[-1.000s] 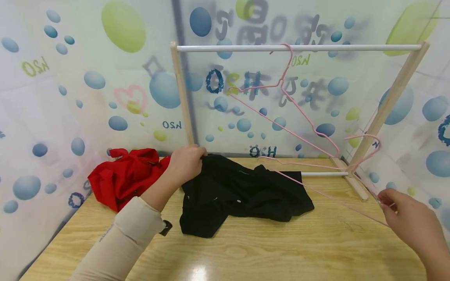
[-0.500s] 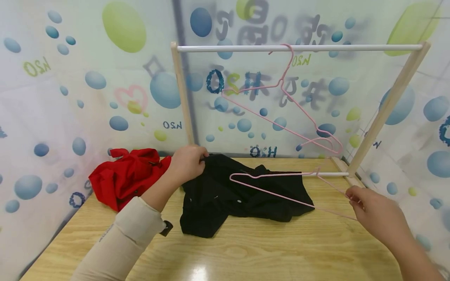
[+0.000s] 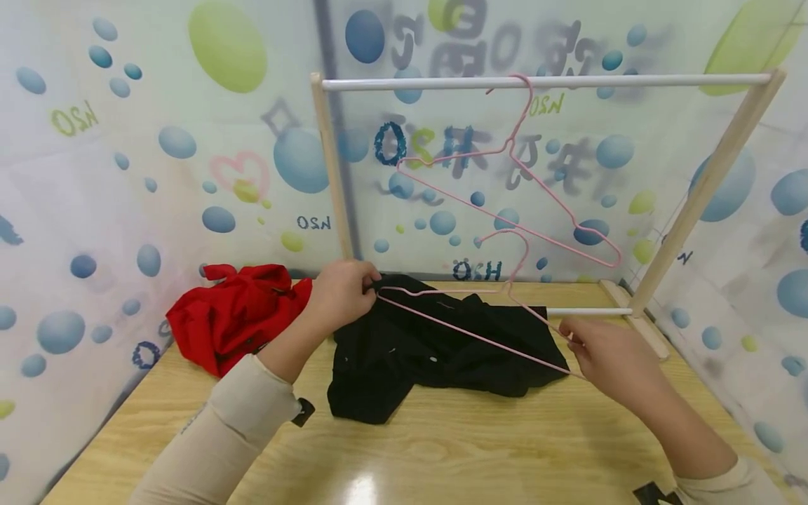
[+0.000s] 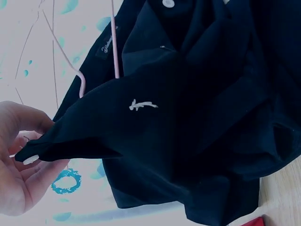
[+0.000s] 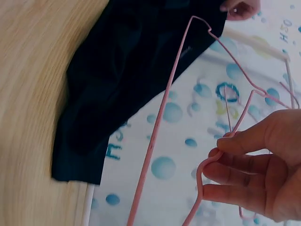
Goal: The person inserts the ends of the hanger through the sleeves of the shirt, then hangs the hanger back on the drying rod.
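Observation:
A black shirt with white buttons lies crumpled on the table. My left hand pinches its upper edge near the collar; a button shows beside the fingers in the left wrist view. With my right hand I pinch one shoulder of a pink wire hanger, held tilted over the shirt. The hanger's far end reaches my left hand in the head view. In the left wrist view, that end passes behind a fold of the black cloth, so its tip is hidden.
A wooden rack with a white top rail stands at the back, between a left post and a right post. Another pink hanger hangs from the rail. A bunched red garment lies at the left on the wooden table.
My right hand has carried the pink hanger leftward from the right side, over the shirt to my left hand. The left hand keeps its hold in nearly the same place.

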